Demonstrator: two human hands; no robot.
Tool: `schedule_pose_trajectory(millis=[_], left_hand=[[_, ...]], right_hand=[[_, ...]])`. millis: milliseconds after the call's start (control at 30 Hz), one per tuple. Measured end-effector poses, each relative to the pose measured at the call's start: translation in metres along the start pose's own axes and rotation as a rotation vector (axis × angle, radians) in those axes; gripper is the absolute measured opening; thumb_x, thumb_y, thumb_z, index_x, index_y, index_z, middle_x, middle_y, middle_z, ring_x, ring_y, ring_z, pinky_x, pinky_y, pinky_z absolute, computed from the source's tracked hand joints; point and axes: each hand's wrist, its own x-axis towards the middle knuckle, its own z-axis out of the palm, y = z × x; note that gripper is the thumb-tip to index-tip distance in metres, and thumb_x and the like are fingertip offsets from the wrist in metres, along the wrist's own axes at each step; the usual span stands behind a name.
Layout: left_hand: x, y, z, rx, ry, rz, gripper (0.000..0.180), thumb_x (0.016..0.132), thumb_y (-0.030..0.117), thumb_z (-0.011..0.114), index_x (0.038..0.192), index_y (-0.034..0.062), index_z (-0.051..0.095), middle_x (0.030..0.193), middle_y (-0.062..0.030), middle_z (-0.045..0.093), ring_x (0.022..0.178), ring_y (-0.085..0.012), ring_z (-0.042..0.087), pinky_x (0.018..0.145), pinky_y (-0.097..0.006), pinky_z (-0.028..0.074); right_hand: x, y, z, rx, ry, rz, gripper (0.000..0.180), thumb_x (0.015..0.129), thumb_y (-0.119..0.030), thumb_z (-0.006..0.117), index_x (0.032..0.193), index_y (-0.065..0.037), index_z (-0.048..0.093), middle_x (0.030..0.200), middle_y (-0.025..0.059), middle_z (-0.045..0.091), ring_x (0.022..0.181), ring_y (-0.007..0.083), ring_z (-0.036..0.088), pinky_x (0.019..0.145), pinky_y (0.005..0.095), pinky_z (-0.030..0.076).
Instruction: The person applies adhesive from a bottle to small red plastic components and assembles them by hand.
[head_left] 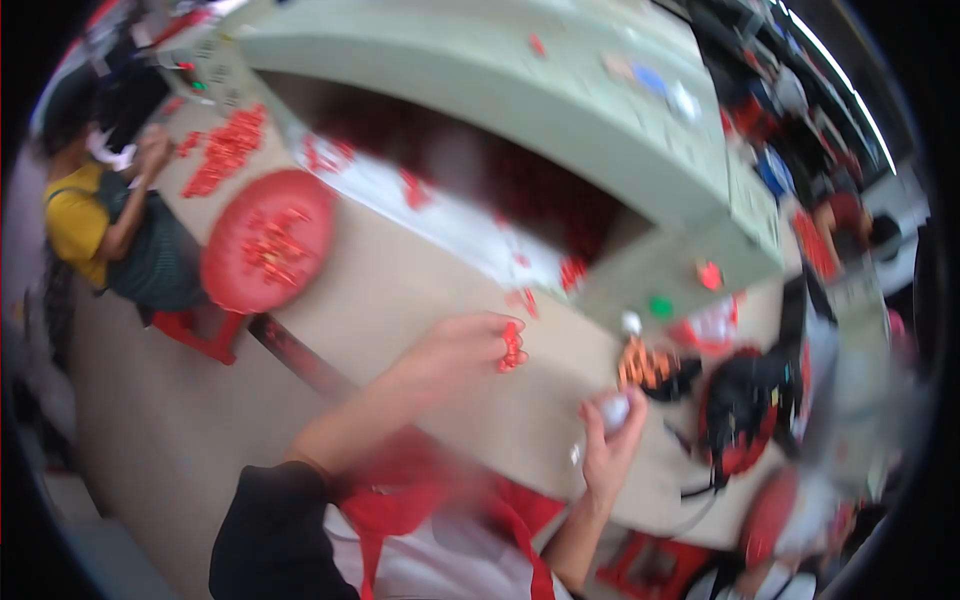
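Red apron (440, 510) and dark sleeve (280, 530) sit nearest us, both blurred. Next out, our right hand (612, 440) is raised over the tan table (400, 290), fingers curled shut around a small white piece (616, 410); it looks roundish, so we cannot tell a long axis or which way it points. Our left hand (460, 350) is stretched further out, fingertips pinched closed on a small cluster of red parts (511, 347); the cluster runs roughly up-down in the picture, exact heading lost to motion blur.

Progress, as we judge it: we look mid-batch, each hand already loaded. Just beyond the right hand an orange-and-black heap (650, 365) lies on the table; many red parts are still loose further off, so plenty looks left to handle.

Farther left, a round red tray (268, 240) holds scattered red bits, and beyond it a loose red pile (225, 150) lies on the table. A pale green machine (560, 110) spans the far side, with a red and a green button on its right end. A co-worker in a yellow shirt (75, 215) sits at the far left, near that pile
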Motion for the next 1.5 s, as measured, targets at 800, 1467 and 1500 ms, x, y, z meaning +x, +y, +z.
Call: schedule_pose_trajectory(millis=[800, 1467, 1500], left_hand=[[-0.031, -0.027, 0.024, -0.022, 0.065, -0.059, 0.029, 0.085, 0.001, 0.053, 0.114, -0.0015, 0.054, 0.102, -0.0133, 0.060, 0.094, -0.0247, 0.061, 0.078, -0.030, 0.054], [-0.031, -0.025, 0.024, -0.004, 0.045, -0.112, 0.033, 0.085, 0.005, 0.055, 0.116, -0.0028, 0.052, 0.103, -0.0109, 0.059, 0.095, -0.0210, 0.059, 0.084, -0.034, 0.047], [-0.031, -0.025, 0.024, -0.001, 0.048, -0.117, 0.033, 0.085, 0.006, 0.055, 0.116, -0.0032, 0.052, 0.103, -0.0110, 0.059, 0.095, -0.0208, 0.059, 0.084, -0.033, 0.047]], right_hand=[[-0.031, -0.069, 0.033, -0.419, -0.075, -0.775, 0.031, 0.061, -0.001, 0.061, 0.091, 0.003, 0.053, 0.065, 0.0080, 0.057, 0.040, 0.0148, 0.046, 0.039, 0.0239, 0.037], [-0.036, -0.073, 0.034, -0.338, -0.019, -0.578, 0.028, 0.058, -0.005, 0.069, 0.085, -0.008, 0.062, 0.057, 0.0053, 0.053, 0.044, 0.0187, 0.051, 0.042, 0.0256, 0.040], [-0.036, -0.073, 0.034, -0.336, -0.020, -0.575, 0.028, 0.058, -0.004, 0.069, 0.085, -0.008, 0.062, 0.057, 0.0053, 0.053, 0.044, 0.0186, 0.050, 0.042, 0.0255, 0.040]])
